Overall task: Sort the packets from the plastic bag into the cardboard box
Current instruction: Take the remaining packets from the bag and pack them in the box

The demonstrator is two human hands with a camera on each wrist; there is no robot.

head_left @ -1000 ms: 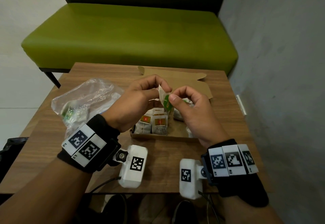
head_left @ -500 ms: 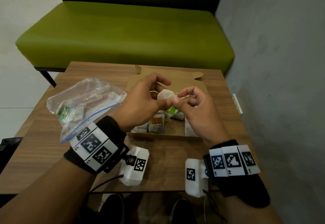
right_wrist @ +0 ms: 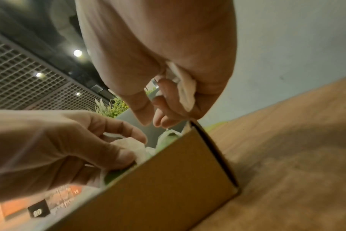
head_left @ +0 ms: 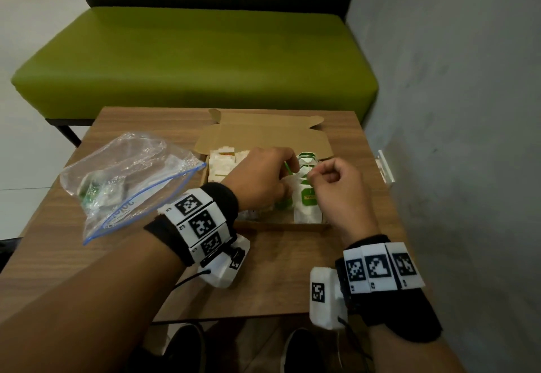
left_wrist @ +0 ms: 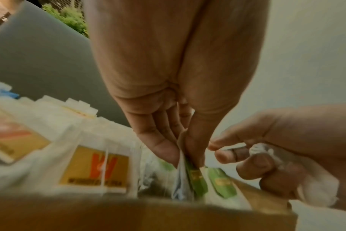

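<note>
The open cardboard box (head_left: 263,138) sits mid-table with rows of white packets: orange-labelled ones (left_wrist: 95,167) on its left, green-labelled ones (head_left: 307,197) on its right. My left hand (head_left: 263,179) reaches into the box, and its thumb and fingers pinch a white packet with a green label (left_wrist: 193,175) upright among the green ones. My right hand (head_left: 336,185) hovers over the box's right side, its fingers curled round a crumpled white packet (right_wrist: 185,92) in the palm. The clear plastic bag (head_left: 126,179) lies left of the box and holds a few packets.
The small wooden table (head_left: 278,285) has bare surface in front of the box. A green bench (head_left: 190,59) stands behind it, and a grey wall (head_left: 453,109) is close on the right. My shoes (head_left: 301,352) show under the near edge.
Both hands have come down from above the box and parted. The left one has carried the green-labelled packet into the box's right part, while the right keeps a white packet.
</note>
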